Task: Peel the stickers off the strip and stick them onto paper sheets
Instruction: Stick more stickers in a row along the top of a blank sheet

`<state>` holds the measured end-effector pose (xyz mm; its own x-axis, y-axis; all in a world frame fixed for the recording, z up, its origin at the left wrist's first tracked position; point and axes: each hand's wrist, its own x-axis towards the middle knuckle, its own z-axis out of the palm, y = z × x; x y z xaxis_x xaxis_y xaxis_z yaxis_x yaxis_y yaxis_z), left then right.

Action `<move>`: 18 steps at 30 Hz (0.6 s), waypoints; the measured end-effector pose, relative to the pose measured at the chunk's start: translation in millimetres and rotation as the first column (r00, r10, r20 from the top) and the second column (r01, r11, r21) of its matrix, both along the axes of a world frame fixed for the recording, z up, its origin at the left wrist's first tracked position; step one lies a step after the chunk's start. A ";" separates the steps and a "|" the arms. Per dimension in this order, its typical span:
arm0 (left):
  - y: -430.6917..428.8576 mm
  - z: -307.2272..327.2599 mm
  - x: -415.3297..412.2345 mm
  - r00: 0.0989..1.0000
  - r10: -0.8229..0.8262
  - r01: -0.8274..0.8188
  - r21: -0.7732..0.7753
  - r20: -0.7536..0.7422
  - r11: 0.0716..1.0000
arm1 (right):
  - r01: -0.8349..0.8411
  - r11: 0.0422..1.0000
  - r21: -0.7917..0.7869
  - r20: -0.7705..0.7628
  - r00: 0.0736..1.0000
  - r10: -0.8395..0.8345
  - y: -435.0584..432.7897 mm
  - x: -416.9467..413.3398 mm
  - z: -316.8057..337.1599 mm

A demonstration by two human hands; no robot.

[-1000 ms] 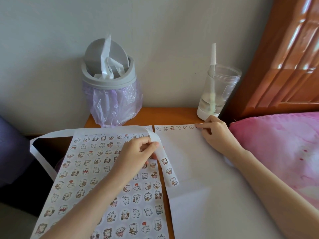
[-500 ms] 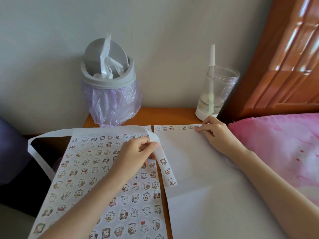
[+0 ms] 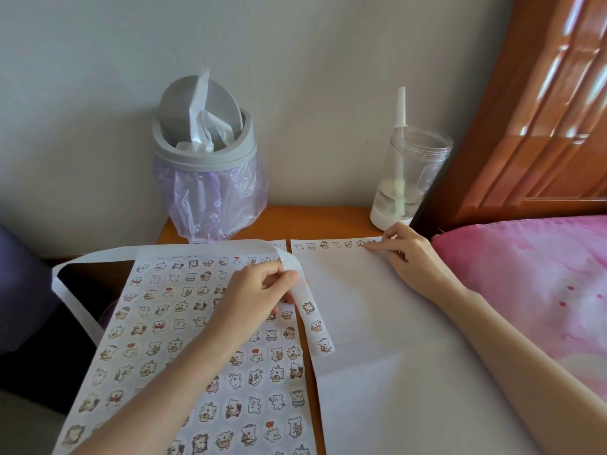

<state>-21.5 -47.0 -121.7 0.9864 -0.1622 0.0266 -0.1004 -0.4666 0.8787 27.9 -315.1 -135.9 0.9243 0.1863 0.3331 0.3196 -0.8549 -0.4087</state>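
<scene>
A narrow white sticker strip (image 3: 314, 323) with three cartoon stickers on its lower end hangs over the gap between two sheets. My left hand (image 3: 259, 290) pinches the strip near its upper part. The left sheet (image 3: 157, 349) is covered with several rows of stickers. The right paper sheet (image 3: 377, 323) carries one row of stickers (image 3: 331, 245) along its top edge. My right hand (image 3: 407, 257) presses an index fingertip on the sheet at the right end of that row. Emptied strip backing loops off the table's left side (image 3: 75, 310).
A grey lidded bin (image 3: 207, 172) with a purple liner stands at the back of the wooden table (image 3: 315, 221). A clear plastic cup (image 3: 410, 178) with a straw stands at the back right. A pink pillow (image 3: 538, 284) and wooden headboard (image 3: 542, 110) border the right.
My right hand's fingertip has slid slightly left along the top sticker row. The left hand keeps its pinch on the strip, almost unmoved.
</scene>
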 end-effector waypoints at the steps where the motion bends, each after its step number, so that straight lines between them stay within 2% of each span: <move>1: 0.0 -0.1 -0.1 1.000 -0.003 0.003 -0.001 -0.001 1.000 | 0.003 1.000 -0.003 -0.015 1.000 -0.004 1.7 0.2 0.1; 6: -0.2 1.7 -1.1 1.000 0.001 0.000 -0.013 0.006 1.000 | 0.070 0.994 0.083 0.016 0.997 -0.071 -1.2 1.4 -1.2; 9: -1.2 3.3 -1.9 1.000 -0.004 0.004 0.000 0.016 1.000 | 0.126 0.991 0.056 0.038 0.991 -0.128 0.1 3.5 -5.4; 14: 0.1 1.2 -1.2 1.000 0.001 -0.001 0.013 0.016 1.000 | 0.130 0.990 0.062 -0.060 0.990 -0.126 2.1 6.8 0.6; 16: 1.1 -1.0 0.8 1.000 0.017 -0.017 0.015 0.011 1.000 | 0.160 0.981 0.111 -0.072 0.986 -0.152 3.5 3.1 6.5; 18: 2.6 -2.1 2.4 0.999 0.038 -0.037 -0.005 0.017 0.999 | 0.172 0.958 0.229 -0.022 0.985 -0.171 13.4 -6.7 14.1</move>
<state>-19.1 -44.4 -123.8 0.9912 -0.1249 0.0440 -0.0977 -0.4658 0.8795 21.2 -301.7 -121.8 0.9364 -0.0561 0.3465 0.1755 -0.7800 -0.6006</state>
